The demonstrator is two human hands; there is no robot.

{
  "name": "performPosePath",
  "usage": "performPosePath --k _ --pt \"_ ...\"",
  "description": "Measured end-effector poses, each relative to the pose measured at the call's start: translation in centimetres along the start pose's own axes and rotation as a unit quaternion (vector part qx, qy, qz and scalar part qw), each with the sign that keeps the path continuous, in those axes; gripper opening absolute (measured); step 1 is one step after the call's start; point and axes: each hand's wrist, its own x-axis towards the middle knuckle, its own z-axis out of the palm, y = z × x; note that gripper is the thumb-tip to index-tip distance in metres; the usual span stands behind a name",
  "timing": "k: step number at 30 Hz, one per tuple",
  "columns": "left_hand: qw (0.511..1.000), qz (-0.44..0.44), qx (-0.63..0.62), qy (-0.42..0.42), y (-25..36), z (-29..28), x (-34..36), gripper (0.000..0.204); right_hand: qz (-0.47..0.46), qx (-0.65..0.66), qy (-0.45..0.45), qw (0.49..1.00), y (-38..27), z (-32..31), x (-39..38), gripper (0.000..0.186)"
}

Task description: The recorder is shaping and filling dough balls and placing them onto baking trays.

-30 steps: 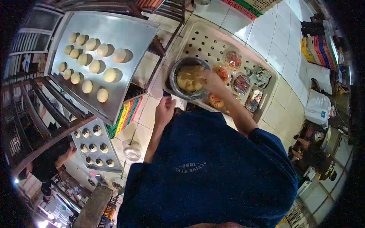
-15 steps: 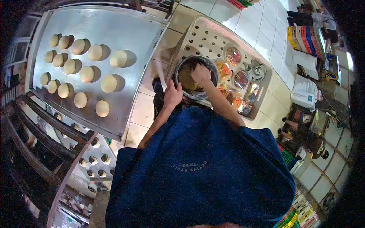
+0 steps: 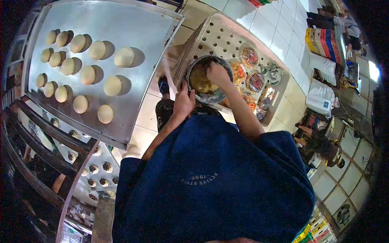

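Note:
A round metal bowl (image 3: pixel 207 98) with a brownish-yellow crumbly mix (image 3: pixel 197 84) inside is in front of me. My left hand (image 3: pixel 184 101) holds the bowl's left rim, with the thumb on the near side and the fingers along the outside. Inside the bowl, at its upper right, my right hand (image 3: pixel 218 75) is closed, with its fingers curled down by the mix. Its fingertips are hidden, so whatever they grip cannot be made out. To my left, rows of round, pale dough balls (image 3: pixel 87 75) lie on a large metal tray (image 3: pixel 117 20).
Beyond the bowl, a pale perforated crate (image 3: pixel 222 29) holds several clear-wrapped packs (image 3: pixel 255 82). Dark rack bars (image 3: pixel 44 125) run below the metal tray, over lower trays with dark-topped pieces (image 3: pixel 107 167). At far right are stacked coloured crates (image 3: pixel 322 43) and another person (image 3: pixel 324 148).
The view has shifted a little, so the tray of dough balls sits farther left. My right hand is slightly farther right in the bowl. My left hand's fingers reach higher along the rim.

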Motion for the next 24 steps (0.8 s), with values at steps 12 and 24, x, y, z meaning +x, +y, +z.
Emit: performPosePath --k 12,24 --pt "0.997 -0.013 -0.047 0.06 -0.5 1.4 0.6 0.053 -0.286 -0.281 -0.092 0.911 0.9 -2.5 -9.0 0.026" --pt "0.996 -0.034 -0.078 0.02 -0.7 1.5 0.7 0.057 -0.232 -0.253 -0.192 0.919 -2.4 1.8 1.5 0.025"
